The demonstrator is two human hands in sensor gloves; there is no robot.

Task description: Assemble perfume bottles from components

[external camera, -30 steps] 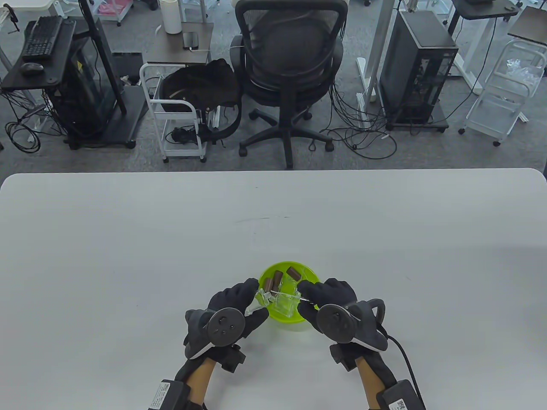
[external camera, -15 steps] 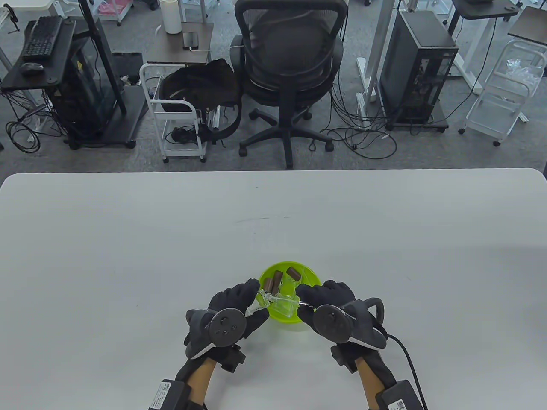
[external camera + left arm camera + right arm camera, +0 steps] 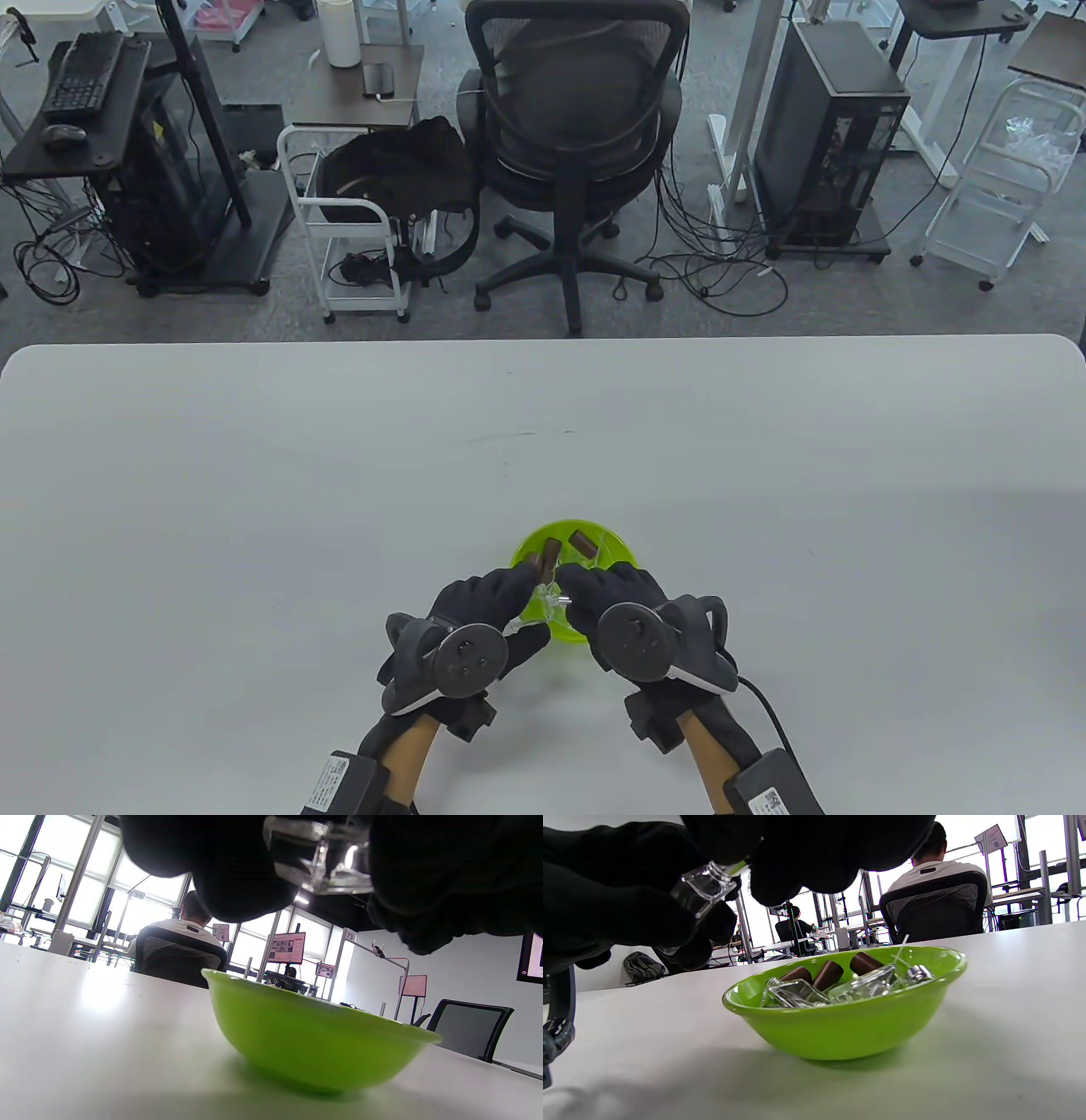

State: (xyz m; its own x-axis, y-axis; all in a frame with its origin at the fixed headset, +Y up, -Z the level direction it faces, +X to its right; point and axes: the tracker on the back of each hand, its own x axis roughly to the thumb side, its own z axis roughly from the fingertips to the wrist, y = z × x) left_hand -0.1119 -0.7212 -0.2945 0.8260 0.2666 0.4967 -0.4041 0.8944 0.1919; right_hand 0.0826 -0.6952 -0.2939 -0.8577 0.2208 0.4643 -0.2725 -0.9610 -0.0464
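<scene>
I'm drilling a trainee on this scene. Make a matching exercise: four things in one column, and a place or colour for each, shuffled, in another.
Things:
1. green bowl
2. brown caps
3. clear bottle
4. office chair

Descriptions:
A. pinched in the left hand
B. on the floor beyond the table's far edge
C. lying inside the bowl
D. standing on the table

Pairs: 1-D, 2-C, 3-A, 4-B
</scene>
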